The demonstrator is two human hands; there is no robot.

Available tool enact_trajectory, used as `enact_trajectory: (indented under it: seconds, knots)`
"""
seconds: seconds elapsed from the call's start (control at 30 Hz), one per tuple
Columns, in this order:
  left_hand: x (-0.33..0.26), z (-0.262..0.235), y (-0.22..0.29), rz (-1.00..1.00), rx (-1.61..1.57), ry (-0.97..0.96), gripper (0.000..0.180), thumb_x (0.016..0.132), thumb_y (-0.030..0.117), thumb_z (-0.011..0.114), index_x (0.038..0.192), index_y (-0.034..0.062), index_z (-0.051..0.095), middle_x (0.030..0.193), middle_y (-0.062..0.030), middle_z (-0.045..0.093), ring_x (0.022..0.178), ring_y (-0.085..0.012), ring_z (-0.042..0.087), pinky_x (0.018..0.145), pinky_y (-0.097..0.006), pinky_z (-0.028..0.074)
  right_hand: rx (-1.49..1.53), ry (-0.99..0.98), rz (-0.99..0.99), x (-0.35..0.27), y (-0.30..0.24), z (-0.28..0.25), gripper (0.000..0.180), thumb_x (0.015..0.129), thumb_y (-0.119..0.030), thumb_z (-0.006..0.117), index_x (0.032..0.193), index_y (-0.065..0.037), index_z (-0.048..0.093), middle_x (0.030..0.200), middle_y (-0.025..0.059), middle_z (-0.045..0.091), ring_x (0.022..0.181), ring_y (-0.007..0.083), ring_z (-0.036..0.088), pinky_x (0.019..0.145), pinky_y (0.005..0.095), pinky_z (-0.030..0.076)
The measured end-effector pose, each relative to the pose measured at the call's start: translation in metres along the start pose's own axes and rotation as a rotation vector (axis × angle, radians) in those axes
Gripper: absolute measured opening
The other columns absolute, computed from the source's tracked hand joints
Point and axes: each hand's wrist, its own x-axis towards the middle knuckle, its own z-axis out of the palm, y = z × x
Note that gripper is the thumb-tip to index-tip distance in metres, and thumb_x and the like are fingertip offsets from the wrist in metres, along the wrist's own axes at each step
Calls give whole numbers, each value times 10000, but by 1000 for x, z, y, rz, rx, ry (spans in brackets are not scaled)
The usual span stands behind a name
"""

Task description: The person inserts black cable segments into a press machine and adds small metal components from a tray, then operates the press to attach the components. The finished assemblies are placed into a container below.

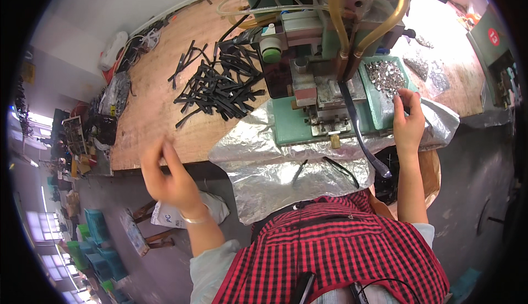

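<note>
Black strip (356,122) hanging from the machine (302,26), apparently unfinished.
Left hand (170,180) blurred, thumb apart from fingers; right hand (410,121) at the tray (385,116), whether pinching metal bits (385,77) I cannot tell; farther, piled strips (217,89), done or left unclear.

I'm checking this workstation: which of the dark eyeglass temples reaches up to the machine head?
The long temple slanting down from the machine head; the others lie heaped on the wooden table or loose on the foil.
</note>
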Motion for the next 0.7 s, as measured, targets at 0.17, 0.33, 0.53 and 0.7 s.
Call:
enact_trajectory:
  seconds: [0.17, 0.33, 0.53, 0.7]
  knots:
    - [28, 48, -140, 264, 343, -429, 160, 812, -4, 747, 959, 62, 748, 1075, -103, 698, 1031, -332, 614, 922, -432, 490, 94, 1, -116, 8, -27, 12, 117, 992, -62, 704, 1090, -16, 747, 992, 49, 755, 944, 128, 679, 957, 283, 488]
    - [6, 89, -149, 304, 351, -567, 198, 769, 8, 761, 957, 71, 745, 1055, -90, 664, 1030, -333, 591, 910, -437, 487, -14, 24, -62, -3, -10, -1, 115, 947, -21, 713, 1055, -21, 752, 971, 102, 746, 913, 227, 702, 866, 335, 528]
    - [-8, 107, -116, 309, 326, -583, 242, 780, 8, 733, 1014, 71, 736, 1076, -82, 659, 1031, -333, 585, 902, -445, 482, -149, 156, -88, -37, 16, -54, 133, 936, -6, 692, 1061, -9, 738, 993, 113, 727, 945, 256, 688, 871, 345, 516]
    - [-19, 116, -148, 466, 246, -543, 235, 802, 7, 713, 1022, 88, 732, 1155, -68, 708, 966, -328, 611, 873, -440, 488, 50, 135, -36, -37, -21, -45, 143, 916, 19, 699, 1052, 2, 740, 995, 102, 738, 943, 236, 690, 879, 337, 512]
